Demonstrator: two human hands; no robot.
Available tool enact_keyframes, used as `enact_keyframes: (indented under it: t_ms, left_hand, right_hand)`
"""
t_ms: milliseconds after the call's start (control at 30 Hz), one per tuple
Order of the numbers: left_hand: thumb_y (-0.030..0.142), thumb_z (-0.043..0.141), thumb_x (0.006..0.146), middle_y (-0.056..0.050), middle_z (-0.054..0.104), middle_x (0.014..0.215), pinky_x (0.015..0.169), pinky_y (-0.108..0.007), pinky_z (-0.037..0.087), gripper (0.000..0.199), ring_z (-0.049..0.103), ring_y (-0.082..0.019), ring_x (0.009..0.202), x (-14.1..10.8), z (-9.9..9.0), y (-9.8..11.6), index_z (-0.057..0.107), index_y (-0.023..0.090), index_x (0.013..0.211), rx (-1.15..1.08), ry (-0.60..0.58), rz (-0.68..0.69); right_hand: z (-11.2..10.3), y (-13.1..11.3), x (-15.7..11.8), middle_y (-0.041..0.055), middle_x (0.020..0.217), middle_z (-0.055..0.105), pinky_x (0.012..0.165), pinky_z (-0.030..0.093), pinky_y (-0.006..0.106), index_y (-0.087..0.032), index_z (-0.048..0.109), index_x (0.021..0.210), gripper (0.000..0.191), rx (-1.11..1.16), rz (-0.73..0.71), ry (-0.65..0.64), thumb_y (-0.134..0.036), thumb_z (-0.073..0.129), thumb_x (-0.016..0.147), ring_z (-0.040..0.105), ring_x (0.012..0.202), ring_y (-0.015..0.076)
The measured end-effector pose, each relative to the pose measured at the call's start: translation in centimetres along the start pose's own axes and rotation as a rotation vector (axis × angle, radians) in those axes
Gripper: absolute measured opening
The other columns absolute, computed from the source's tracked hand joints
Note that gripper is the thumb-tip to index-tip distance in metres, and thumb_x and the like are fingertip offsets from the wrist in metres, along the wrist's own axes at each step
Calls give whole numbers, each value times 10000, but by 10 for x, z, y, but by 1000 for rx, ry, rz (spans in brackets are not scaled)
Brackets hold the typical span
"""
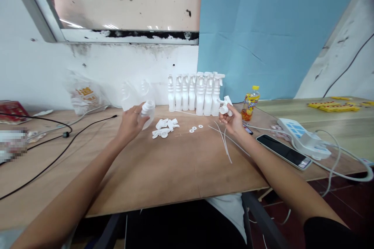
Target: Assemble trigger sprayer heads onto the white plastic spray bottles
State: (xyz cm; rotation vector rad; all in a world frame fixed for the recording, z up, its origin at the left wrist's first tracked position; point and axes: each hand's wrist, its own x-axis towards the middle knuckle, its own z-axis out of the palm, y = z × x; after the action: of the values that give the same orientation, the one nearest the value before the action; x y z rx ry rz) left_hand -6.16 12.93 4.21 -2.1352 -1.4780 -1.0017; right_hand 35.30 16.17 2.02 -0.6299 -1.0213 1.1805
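My left hand (131, 121) is closed around a translucent white bottle (149, 108), its open neck tilted up toward the right. In my right hand (232, 121), the fingers pinch a white trigger spray head (226, 104). Between the hands lies a small pile of white spray heads (165, 127). To the right of the pile are a few small white washers (196, 128). Thin white dip tubes (224, 144) rest on the table below my right hand. Several white spray bottles (200, 95) with trigger heads stand in a group at the back.
Two translucent bottles (127, 92) without heads stand behind my left hand. A plastic bag (86, 95) and black cables (67, 134) are at left. At right are a drink bottle (250, 103), a phone (283, 151) and a white power strip (304, 139) on the wooden table (163, 175).
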Motion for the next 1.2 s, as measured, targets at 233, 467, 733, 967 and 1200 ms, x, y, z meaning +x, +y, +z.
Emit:
enact_keyframes:
  t_ms: [233, 467, 733, 967, 1200]
  left_hand:
    - [319, 400, 979, -162, 621, 1208, 939, -459, 391, 506, 571, -324, 1084, -14, -14, -1, 363, 172, 1462, 228, -59, 249]
    - [269, 410, 982, -146, 597, 1310, 943, -450, 403, 452, 571, -312, 1120, -21, -10, 15, 405, 192, 1427, 187, -138, 423]
    - [286, 372, 996, -159, 593, 1325, 904, -441, 429, 512, 577, -303, 1131, -26, -11, 30, 345, 177, 1495, 144, -201, 522]
    - [448, 358, 1021, -112, 693, 1026, 768, -395, 459, 499, 651, -267, 900, -35, -14, 66, 467, 152, 1407, 235, -290, 574]
    - [401, 355, 1029, -108, 676, 957, 729, -386, 461, 459, 647, -256, 849, -40, -6, 85, 499, 127, 1368, 240, -338, 663]
  right_hand:
    - [3, 0, -5, -60, 515, 456, 472, 424, 258, -220, 546, 758, 348, -2, -2, -57, -547, 663, 791, 278, 373, 67]
    - [6, 3, -7, -58, 502, 468, 478, 431, 265, -212, 572, 773, 321, -39, 22, -81, -516, 674, 789, 280, 369, 66]
    - [9, 12, -8, -28, 555, 598, 496, 476, 263, -174, 643, 844, 356, -102, -21, -86, -498, 755, 750, 411, 376, 69]
    - [38, 27, -37, 54, 856, 759, 722, 541, 337, -172, 613, 1021, 424, -300, 67, -451, -382, 823, 717, 691, 643, 178]
    - [69, 50, -70, 49, 862, 736, 893, 509, 376, -179, 542, 1135, 481, -397, 131, -674, -477, 729, 807, 715, 881, 231]
